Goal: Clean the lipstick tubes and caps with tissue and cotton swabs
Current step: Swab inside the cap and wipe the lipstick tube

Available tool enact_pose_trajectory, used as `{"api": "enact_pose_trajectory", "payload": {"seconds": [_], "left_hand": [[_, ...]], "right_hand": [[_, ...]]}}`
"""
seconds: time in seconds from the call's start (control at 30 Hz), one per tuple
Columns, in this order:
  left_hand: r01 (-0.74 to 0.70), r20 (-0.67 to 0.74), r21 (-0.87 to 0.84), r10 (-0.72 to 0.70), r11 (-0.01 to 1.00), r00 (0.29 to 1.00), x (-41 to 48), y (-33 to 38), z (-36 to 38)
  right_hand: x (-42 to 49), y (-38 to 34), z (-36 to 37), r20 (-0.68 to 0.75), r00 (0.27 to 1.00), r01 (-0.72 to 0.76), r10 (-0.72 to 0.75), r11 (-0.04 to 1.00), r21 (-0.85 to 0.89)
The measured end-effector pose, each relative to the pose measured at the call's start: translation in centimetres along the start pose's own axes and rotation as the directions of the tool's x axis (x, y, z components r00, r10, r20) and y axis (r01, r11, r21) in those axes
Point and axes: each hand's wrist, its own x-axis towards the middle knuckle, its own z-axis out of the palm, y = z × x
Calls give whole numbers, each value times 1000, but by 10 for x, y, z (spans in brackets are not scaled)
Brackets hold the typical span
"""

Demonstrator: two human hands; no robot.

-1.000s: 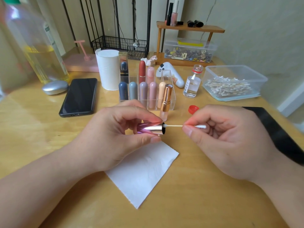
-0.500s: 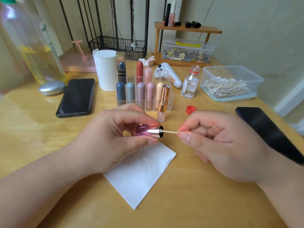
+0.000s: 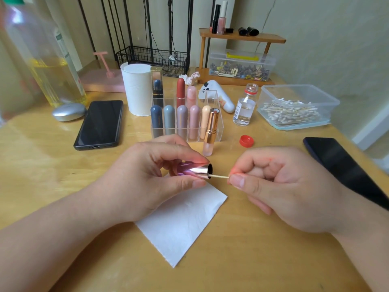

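Note:
My left hand (image 3: 151,178) grips a shiny metallic lipstick cap (image 3: 199,170) sideways, its open end facing right. My right hand (image 3: 280,186) pinches a cotton swab (image 3: 219,176) whose tip is inside the cap's mouth; only the stick shows. A white tissue (image 3: 181,222) lies flat on the table under my hands. Behind them stands the uncapped rose-gold lipstick tube (image 3: 210,131). A clear organizer (image 3: 219,123) holds several capped lipsticks.
A clear box of cotton swabs (image 3: 294,106), a small open bottle of clear liquid (image 3: 244,106) and its red cap (image 3: 246,141) stand at the right. A tissue roll (image 3: 136,89), black phone (image 3: 100,123) and another dark phone (image 3: 345,165) also lie on the wooden table (image 3: 42,154).
My right hand has moved left, pushing the swab's tip deeper into the cap; the swab's far end no longer sticks out of my fingers. My left hand keeps holding the cap.

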Motion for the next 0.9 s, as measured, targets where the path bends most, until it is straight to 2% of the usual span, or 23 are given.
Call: {"api": "enact_pose_trajectory", "payload": {"seconds": [0.07, 0.17, 0.27, 0.4, 0.53, 0.63, 0.73, 0.9], "left_hand": [[2, 29, 6, -2, 1000, 1000, 0, 1, 0], [-5, 56, 26, 3, 1000, 998, -1, 2, -1], [-11, 48, 41, 9, 999, 999, -1, 3, -1], [-29, 42, 59, 27, 998, 999, -2, 4, 0], [-40, 65, 85, 34, 996, 997, -1, 9, 1], [-31, 66, 94, 25, 995, 998, -1, 10, 0], [-26, 52, 111, 21, 993, 998, -2, 9, -2], [-58, 33, 164, 53, 985, 998, -1, 11, -3]], "right_hand": [[1, 0, 1, -11, 1000, 23, -23, 1000, -5], [1, -1, 2, -52, 998, 35, -41, 994, -104], [1, -2, 2, -70, 998, -7, -3, 990, -143], [1, -1, 0, 26, 994, -101, 104, 989, -111], [-2, -6, 0, 125, 989, -78, 83, 996, -42], [0, -5, 1, 87, 994, -60, 61, 998, -6], [3, -3, 1, 3, 998, -62, 62, 997, -51], [4, -2, 3, -35, 989, -148, 145, 981, -121]]}}
